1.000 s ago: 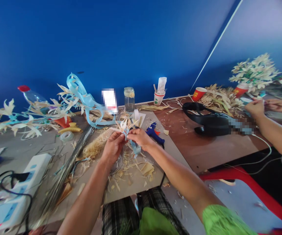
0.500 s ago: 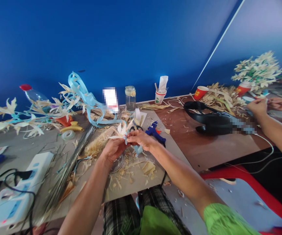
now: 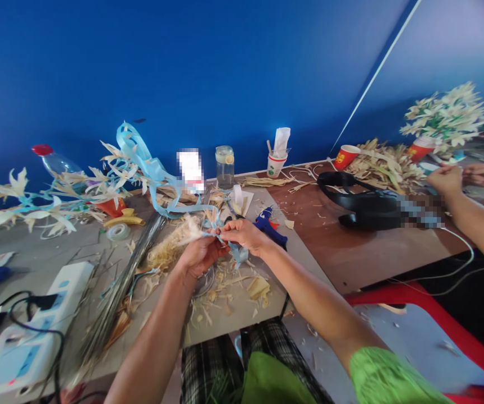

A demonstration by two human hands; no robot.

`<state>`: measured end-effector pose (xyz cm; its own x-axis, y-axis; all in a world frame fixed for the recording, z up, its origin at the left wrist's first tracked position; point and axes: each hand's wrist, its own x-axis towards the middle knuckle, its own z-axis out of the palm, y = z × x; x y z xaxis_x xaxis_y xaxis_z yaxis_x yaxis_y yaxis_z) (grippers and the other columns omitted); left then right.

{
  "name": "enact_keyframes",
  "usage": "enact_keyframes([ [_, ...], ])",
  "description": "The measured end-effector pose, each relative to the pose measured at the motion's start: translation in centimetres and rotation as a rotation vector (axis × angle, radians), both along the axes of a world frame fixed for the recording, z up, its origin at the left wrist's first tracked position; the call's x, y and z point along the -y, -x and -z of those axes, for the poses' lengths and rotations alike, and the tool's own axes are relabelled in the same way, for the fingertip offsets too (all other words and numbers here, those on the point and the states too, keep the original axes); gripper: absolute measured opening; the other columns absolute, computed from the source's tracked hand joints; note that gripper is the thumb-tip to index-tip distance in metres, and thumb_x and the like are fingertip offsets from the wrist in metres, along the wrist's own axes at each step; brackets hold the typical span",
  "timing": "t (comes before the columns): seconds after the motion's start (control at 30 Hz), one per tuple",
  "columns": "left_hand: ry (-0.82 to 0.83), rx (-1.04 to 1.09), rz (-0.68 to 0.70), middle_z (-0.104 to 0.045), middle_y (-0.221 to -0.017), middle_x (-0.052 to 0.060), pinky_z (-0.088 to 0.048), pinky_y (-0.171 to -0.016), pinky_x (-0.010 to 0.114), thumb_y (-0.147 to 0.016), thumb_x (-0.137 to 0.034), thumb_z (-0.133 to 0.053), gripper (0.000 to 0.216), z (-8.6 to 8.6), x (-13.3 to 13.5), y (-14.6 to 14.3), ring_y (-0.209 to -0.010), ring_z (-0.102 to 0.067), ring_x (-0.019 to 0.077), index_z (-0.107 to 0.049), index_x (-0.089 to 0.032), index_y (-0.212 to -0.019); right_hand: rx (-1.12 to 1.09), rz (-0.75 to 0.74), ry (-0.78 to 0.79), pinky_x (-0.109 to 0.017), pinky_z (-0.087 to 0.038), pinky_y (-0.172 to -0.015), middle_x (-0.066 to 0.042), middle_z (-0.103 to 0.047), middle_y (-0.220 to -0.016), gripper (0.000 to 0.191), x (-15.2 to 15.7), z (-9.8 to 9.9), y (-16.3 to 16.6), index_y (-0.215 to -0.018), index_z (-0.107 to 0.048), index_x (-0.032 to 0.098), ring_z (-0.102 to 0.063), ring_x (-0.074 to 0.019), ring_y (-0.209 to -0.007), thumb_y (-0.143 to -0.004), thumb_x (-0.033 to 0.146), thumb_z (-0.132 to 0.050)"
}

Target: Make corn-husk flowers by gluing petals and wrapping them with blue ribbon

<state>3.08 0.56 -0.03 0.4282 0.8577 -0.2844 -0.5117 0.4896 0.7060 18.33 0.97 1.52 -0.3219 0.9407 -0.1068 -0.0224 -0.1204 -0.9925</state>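
My left hand is closed round the base of a cream-coloured husk flower, whose petals are blurred and point to the left. My right hand pinches light-blue ribbon at the flower's stem, with its fingertips touching the left ones. From the hands the ribbon loops back over a branch of finished flowers at the left. Just beyond my right hand lies a blue glue gun. Shavings and husk scraps are scattered below both hands. The stem itself is mostly hidden by the fingers.
At the left lie a bundle of thin wires, a tape roll and a white power strip. A glass jar and a paper cup stand by the wall. Another person's hands work at the right.
The flower has turned from upright to lying leftward over my left hand. Blue ribbon now shows between my fingers, and both hands stay close together.
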Motion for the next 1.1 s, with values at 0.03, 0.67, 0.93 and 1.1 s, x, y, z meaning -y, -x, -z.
enact_keyframes([
  [0.03, -0.008, 0.017, 0.025, -0.063, -0.068, 0.001, -0.052, -0.064, 0.030, -0.066, -0.016, -0.072, 0.015, 0.0, 0.0, 0.1, -0.061, -0.060, 0.0137, -0.058, -0.015, -0.073, -0.038, -0.019, 0.038, -0.021, -0.035, -0.053, 0.002, -0.059, -0.056, 0.018, 0.0, -0.1, -0.1, -0.061, -0.061, 0.014, -0.048, -0.0082, -0.053, -0.059, 0.030, -0.069],
  [0.67, -0.051, -0.230, -0.016, -0.062, -0.060, 0.003, -0.052, -0.060, 0.028, -0.070, -0.017, -0.062, 0.005, -0.4, 0.5, -0.8, -0.052, -0.060, 0.0142, -0.059, -0.013, -0.070, -0.053, -0.092, 0.149, -0.019, -0.031, -0.045, 0.004, -0.054, -0.047, 0.025, -0.6, 0.5, -1.0, -0.064, -0.061, 0.013, -0.044, -0.0062, -0.043, -0.057, 0.034, -0.073],
  [0.93, -0.138, -0.417, -0.179, -0.057, -0.054, -0.002, -0.045, -0.052, 0.025, -0.070, -0.022, -0.062, 0.013, 0.4, 0.0, -1.3, -0.046, -0.052, 0.0101, -0.054, -0.016, -0.060, 0.269, 0.041, -0.113, -0.023, -0.035, -0.059, 0.004, -0.056, -0.053, 0.008, -0.2, 0.0, -0.2, -0.060, -0.063, 0.014, -0.047, -0.0086, -0.055, -0.062, 0.022, -0.062],
  [1.1, -0.073, -0.106, -0.170, -0.057, -0.057, -0.002, -0.052, -0.066, 0.029, -0.069, -0.027, -0.069, 0.019, -0.2, 0.4, -1.0, -0.051, -0.054, 0.0090, -0.056, -0.014, -0.064, 0.062, 0.070, -0.041, -0.023, -0.037, -0.058, 0.002, -0.059, -0.057, 0.011, -0.2, 0.3, -0.1, -0.064, -0.062, 0.015, -0.049, -0.0095, -0.055, -0.063, 0.026, -0.061],
])
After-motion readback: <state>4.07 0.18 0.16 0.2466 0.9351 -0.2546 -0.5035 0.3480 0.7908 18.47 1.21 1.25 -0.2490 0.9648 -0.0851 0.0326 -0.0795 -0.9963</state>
